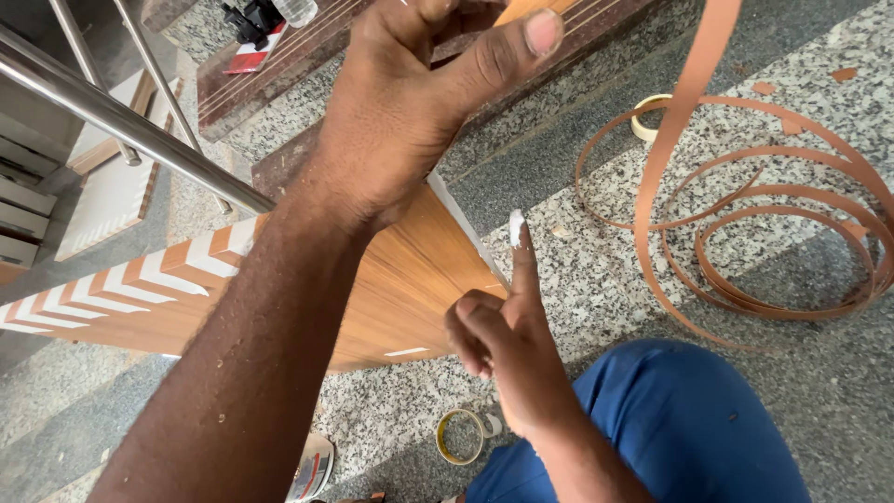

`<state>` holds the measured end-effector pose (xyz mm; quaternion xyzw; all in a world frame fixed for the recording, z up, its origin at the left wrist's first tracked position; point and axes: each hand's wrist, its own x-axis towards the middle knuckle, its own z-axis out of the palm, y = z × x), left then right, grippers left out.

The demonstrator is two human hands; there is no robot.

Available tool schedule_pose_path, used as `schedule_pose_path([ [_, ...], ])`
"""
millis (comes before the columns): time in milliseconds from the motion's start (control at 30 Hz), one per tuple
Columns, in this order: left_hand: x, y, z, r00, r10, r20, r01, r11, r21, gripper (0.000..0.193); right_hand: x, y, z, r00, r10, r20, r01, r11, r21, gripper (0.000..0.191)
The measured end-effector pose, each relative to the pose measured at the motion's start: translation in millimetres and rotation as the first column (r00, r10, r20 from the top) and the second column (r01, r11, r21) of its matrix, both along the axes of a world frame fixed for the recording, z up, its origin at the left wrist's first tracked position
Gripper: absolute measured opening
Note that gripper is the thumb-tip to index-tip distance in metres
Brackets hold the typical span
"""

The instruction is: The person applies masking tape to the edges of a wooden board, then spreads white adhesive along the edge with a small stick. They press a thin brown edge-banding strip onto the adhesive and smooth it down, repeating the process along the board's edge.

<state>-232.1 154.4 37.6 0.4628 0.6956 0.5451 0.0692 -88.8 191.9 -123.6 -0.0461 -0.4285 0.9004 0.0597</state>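
A wood-grain panel [410, 279] stands tilted on the granite floor, its white raw edge [458, 216] facing right. My left hand [410, 102] reaches over it at the top of the view, fingers curled around the panel's upper end and thumb stretched right. My right hand [503, 354] is lower, just right of the panel's edge. Its index finger points up with a dab of white paste [517, 226] on the tip, close to the white edge, and its other fingers are folded in. It holds nothing.
A loose coil of brown edge-band strip [764, 214] lies on the floor at right. One tape roll [461, 436] sits by my blue-trousered knee [670, 428], another [652, 116] farther off. A steel railing [121, 121] and a chevron-patterned board [140, 279] are at left.
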Motion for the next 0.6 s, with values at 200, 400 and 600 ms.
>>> schedule_pose_path([
  [200,2,-2,-1,0.994,-0.108,-0.017,0.109,0.992,0.062,0.04,-2,-9,-12,0.999,0.016,0.04,-0.028,0.949,0.313,0.098],
  [400,4,-3,0,0.992,-0.083,-0.098,0.088,0.995,0.051,0.045,10,7,-19,0.992,-0.003,-0.129,0.017,0.994,0.107,0.091],
  [600,7,0,3,0.992,-0.085,-0.094,0.09,0.995,0.046,0.044,1,21,-8,0.988,0.046,0.147,-0.133,0.74,0.66,0.083],
])
